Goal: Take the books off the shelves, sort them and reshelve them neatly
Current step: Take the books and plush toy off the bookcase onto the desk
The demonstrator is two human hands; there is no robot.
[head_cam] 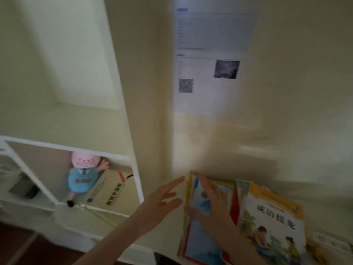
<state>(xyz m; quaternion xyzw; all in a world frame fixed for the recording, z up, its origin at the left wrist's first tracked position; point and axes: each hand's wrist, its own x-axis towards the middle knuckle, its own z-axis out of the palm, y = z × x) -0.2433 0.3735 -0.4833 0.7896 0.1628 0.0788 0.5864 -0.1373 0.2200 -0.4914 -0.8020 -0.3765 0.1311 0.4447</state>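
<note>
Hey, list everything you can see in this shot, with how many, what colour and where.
blue book: one, blue cover, lower right, top of a pile against the wall
orange book: one, orange-yellow cover, right of the blue book
other books: count unclear, red and green edges, between those two
shelf: one, white, left side
doll: one, pink head and blue body, lower shelf compartment, leaning on the box
box: one, brown cardboard, same compartment
notice: one, white paper, on the wall above the books
left hand: fingers spread, just left of the pile
right hand: flat on the blue book
</note>
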